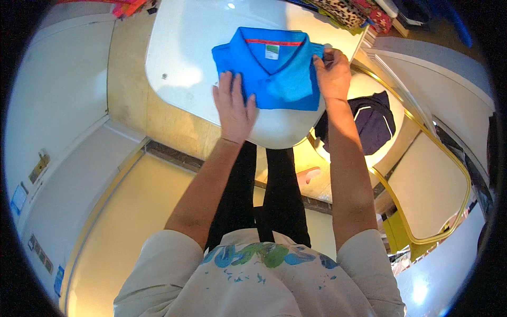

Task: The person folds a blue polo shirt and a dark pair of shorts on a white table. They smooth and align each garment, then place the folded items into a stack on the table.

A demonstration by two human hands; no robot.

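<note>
A blue polo shirt (279, 89) lies folded on the white table (186, 51), collar at the far side. Its neckband is red inside and carries a small label. My left hand (235, 113) rests palm down at the shirt's lower left edge, fingers apart and partly over the cloth. At the right shoulder edge, my right hand (336, 77) pinches the fabric between thumb and curled fingers.
Right of the table, a gold-framed chair (427, 190) has dark folded clothing (370, 126) on its seat. Patterned fabrics (340, 14) are piled at the table's far right. A pink slipper (309, 175) lies on the floor below. A white door (59, 79) stands at left.
</note>
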